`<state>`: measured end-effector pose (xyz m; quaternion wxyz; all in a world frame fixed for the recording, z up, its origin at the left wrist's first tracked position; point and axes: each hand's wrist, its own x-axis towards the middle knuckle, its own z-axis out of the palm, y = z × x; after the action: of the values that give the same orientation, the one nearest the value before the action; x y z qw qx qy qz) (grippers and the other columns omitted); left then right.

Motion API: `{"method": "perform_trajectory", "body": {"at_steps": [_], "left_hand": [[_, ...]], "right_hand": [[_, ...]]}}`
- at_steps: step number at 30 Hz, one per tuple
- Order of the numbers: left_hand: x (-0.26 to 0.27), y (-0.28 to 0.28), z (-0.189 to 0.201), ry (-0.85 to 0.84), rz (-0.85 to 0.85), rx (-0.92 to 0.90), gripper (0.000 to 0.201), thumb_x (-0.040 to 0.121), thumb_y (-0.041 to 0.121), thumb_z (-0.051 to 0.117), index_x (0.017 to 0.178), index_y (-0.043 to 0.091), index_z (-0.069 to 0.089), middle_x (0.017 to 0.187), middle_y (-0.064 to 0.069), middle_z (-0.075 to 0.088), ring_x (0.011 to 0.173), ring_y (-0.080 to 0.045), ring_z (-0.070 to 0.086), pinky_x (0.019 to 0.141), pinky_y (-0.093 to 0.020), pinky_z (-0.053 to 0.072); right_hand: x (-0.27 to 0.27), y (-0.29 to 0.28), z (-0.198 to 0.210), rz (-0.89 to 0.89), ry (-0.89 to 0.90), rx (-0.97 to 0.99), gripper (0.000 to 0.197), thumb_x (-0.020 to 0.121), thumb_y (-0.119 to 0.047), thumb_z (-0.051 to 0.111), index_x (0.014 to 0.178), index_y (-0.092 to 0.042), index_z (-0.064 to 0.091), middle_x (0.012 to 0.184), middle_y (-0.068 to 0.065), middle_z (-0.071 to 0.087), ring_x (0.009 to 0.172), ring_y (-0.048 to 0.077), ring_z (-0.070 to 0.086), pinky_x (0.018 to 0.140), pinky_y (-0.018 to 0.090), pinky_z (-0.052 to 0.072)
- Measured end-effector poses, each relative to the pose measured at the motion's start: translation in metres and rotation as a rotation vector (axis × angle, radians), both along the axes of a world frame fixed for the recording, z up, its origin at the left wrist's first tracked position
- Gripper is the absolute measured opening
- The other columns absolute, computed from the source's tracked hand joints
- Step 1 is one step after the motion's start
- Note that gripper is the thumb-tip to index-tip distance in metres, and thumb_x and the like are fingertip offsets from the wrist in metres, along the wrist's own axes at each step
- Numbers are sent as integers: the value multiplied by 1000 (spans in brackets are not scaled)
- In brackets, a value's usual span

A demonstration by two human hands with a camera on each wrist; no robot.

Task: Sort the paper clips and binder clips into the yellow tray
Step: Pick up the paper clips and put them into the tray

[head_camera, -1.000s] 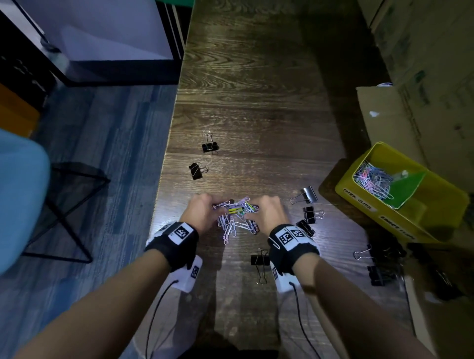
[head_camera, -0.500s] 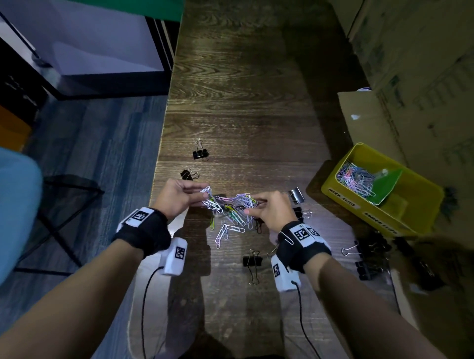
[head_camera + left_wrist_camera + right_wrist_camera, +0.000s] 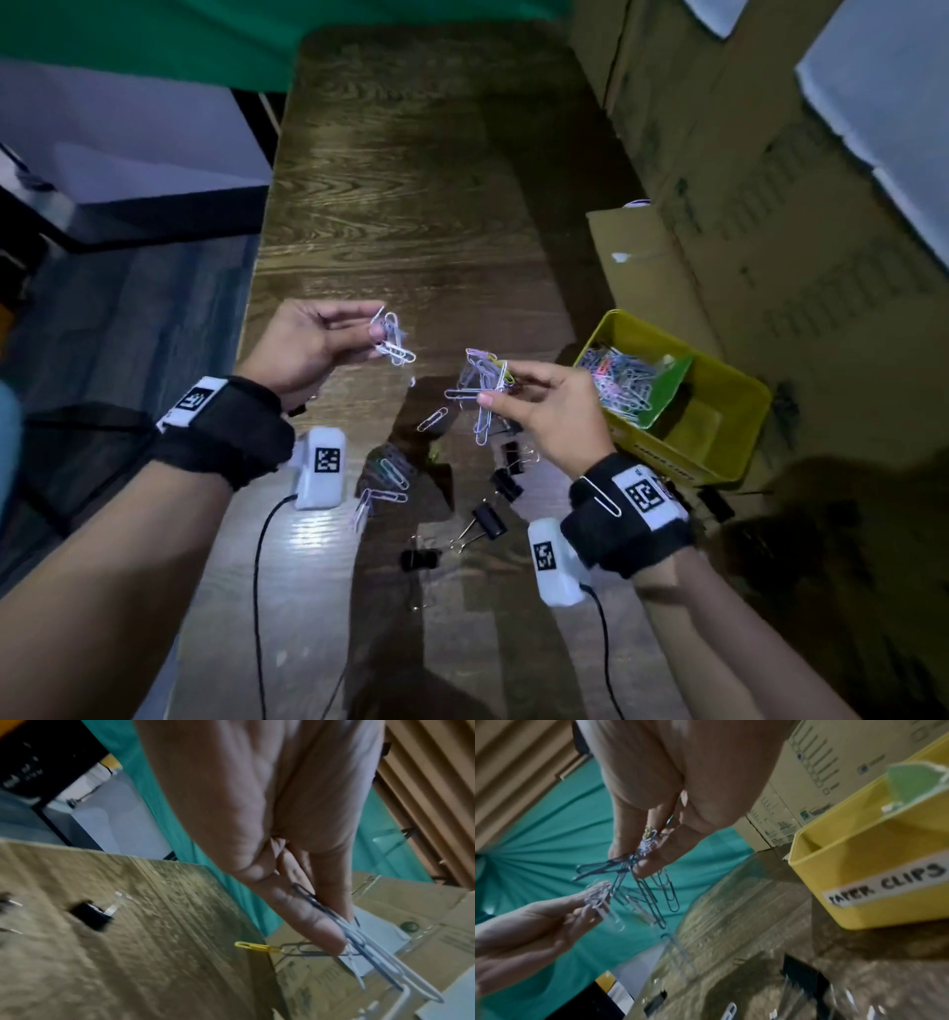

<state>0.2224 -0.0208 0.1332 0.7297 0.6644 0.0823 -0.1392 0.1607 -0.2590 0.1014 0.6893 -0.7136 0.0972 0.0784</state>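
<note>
Both hands are raised above the wooden table. My left hand (image 3: 328, 339) pinches a small bunch of pale paper clips (image 3: 393, 339), seen close in the left wrist view (image 3: 359, 941). My right hand (image 3: 539, 406) pinches a larger bunch of paper clips (image 3: 480, 385), which dangle below its fingers (image 3: 644, 882). The yellow tray (image 3: 739, 411) stands to the right; its near compartment, labelled paper clips (image 3: 885, 880), holds a heap of coloured clips (image 3: 621, 380). Loose paper clips (image 3: 390, 473) and black binder clips (image 3: 488, 519) lie on the table beneath the hands.
Cardboard boxes (image 3: 770, 205) stand along the right, close behind the tray. The table's left edge (image 3: 246, 329) drops to the floor. A green cloth (image 3: 154, 36) hangs at the far end. One paper clip (image 3: 601, 496) is hooked on my right wrist strap.
Both hands have lifted off the table with bunches of paper clips and drawn apart. The right hand has moved toward the yellow tray. Some clips stayed on the table.
</note>
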Motion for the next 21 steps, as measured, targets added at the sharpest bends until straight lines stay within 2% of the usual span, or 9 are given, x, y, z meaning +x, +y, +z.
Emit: {"method": "perform_trajectory", "body": {"at_steps": [3,6,9,11,14,15,17,19,21], "left_hand": [[17,-49,12,-22,-65,-60,20,63,5,70,78,17,76,75,-1,74,72,-12,70,65,-21,57],[32,-105,13,-15,-147,-95,22,75,-5,64,88,11,70,74,0,74,70,-8,69,64,-19,56],[43,-158,0,5,-242,-56,21,78,-7,64,95,5,66,72,0,73,67,-8,67,63,-19,56],[44,-189,-14,11,-295,29,23,75,-7,68,97,0,67,69,-1,72,62,-9,66,59,-20,55],[40,-225,-37,-18,-390,199,18,75,-8,69,93,-4,67,61,-3,67,52,-6,60,50,-19,50],[38,-233,-46,-62,-443,290,12,76,-4,70,88,0,69,64,-6,68,54,-6,59,52,-21,50],[36,-245,-65,-140,-535,497,9,76,9,73,85,11,74,77,-5,72,67,-9,62,64,-24,50],[33,-248,-72,-152,-587,672,19,72,15,76,91,18,74,83,0,72,76,-8,62,67,-16,42],[31,-248,-73,-177,-623,752,25,73,16,75,97,20,72,84,-1,70,77,-8,59,64,-8,35]], "right_hand": [[0,-27,23,-95,-54,71,40,66,-2,82,104,-6,70,93,9,74,79,13,67,74,30,55],[0,-55,45,-148,-163,103,32,68,2,78,95,-14,73,88,0,75,81,15,68,78,32,58],[2,-84,57,-198,-205,125,30,69,5,76,92,-14,72,82,-3,75,77,14,68,69,28,58],[5,-101,56,-233,-217,119,29,69,7,76,92,-11,71,79,-6,75,75,12,69,66,24,58],[11,-119,46,-299,-202,97,29,68,7,76,92,-9,70,77,-8,74,73,11,69,67,26,58],[12,-124,41,-319,-188,99,29,68,7,76,91,-10,70,75,-8,74,72,10,69,66,26,58],[17,-133,29,-358,-151,107,29,69,7,76,93,-8,69,74,-7,74,71,11,70,64,25,58],[23,-137,17,-390,-104,104,34,70,7,75,101,-1,65,71,-6,74,67,9,69,61,23,57],[29,-138,7,-417,-56,103,37,72,10,73,106,3,60,68,-4,71,57,4,66,57,18,56]]}}
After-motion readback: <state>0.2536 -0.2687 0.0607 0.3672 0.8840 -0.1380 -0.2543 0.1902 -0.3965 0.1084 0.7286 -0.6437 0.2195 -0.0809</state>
